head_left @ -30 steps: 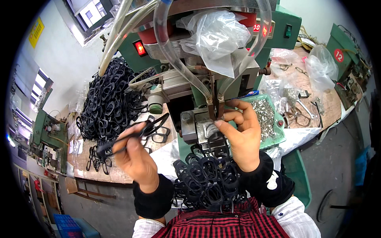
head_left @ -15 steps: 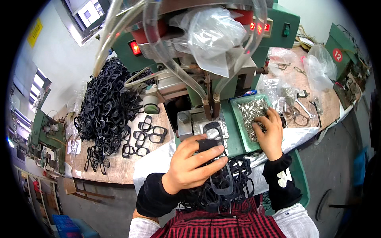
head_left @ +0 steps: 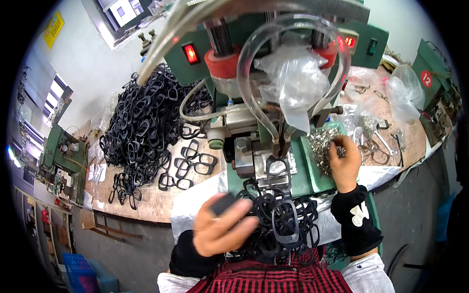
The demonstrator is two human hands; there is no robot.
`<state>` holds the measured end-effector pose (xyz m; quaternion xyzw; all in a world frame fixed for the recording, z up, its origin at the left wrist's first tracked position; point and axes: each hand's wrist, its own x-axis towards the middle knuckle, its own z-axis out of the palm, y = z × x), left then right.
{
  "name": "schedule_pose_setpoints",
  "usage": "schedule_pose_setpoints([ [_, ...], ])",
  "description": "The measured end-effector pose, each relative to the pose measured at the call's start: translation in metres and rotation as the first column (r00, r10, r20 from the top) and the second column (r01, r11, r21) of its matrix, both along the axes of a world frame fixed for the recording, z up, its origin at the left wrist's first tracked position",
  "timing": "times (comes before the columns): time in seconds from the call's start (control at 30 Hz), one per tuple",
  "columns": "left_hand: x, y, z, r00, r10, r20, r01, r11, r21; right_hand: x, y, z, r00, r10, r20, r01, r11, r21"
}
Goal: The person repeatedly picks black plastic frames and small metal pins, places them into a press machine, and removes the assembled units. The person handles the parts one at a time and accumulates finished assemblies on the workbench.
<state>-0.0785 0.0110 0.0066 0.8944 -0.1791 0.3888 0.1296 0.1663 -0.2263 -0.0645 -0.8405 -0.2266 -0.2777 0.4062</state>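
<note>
My left hand (head_left: 222, 227) hovers in front of the machine, blurred by motion, its fingers apart and nothing visible in them. A black cover sits on one finger. To its right, a black glasses frame (head_left: 296, 219) points toward me, its far rim lying under the press head (head_left: 280, 148). Below and around it is a heap of black glasses frames (head_left: 258, 210) at my lap. My right hand (head_left: 346, 163) is over the green tray (head_left: 317, 184) of small silver metal parts (head_left: 320, 146), its fingers bent and drawn together; what is between the fingertips is too small to make out.
A tall pile of black frames (head_left: 141, 119) covers the bench at left, with several loose ones (head_left: 195, 163) beside it. Clear hoses (head_left: 244, 73) and a plastic bag (head_left: 295, 73) hang on the machine. A wrench (head_left: 386, 143) lies at right.
My left hand has let go of the glasses frame and drawn back toward me to the left. My right hand's fingers have drawn together over the metal parts. The view has shifted slightly.
</note>
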Motion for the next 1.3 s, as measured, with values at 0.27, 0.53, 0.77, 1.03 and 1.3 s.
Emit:
schedule_pose_setpoints([
  [0.27,0.022,0.096,0.026,0.797,0.601,0.065,-0.567,0.781,-0.263,-0.009,0.007,0.001,0.970,0.103,-0.218,-0.062,0.980,0.187],
  [0.53,0.036,0.161,-0.127,0.417,0.842,-0.342,-0.806,0.516,0.289,-0.048,-0.032,0.003,0.997,-0.033,-0.072,0.035,0.999,0.031],
  [0.77,0.035,0.148,-0.096,0.868,0.377,-0.325,-0.485,0.500,-0.717,-0.076,-0.037,0.029,0.951,0.113,-0.289,-0.039,0.967,0.250],
  [1.03,0.054,0.110,-0.081,0.945,0.263,-0.194,-0.250,0.200,-0.947,-0.063,0.081,0.072,0.840,0.505,-0.199,-0.309,0.746,0.590],
  [1.3,0.042,0.062,-0.038,0.987,0.120,0.105,0.087,0.150,-0.985,-0.059,0.074,0.055,0.666,0.673,-0.323,-0.154,0.546,0.823],
])
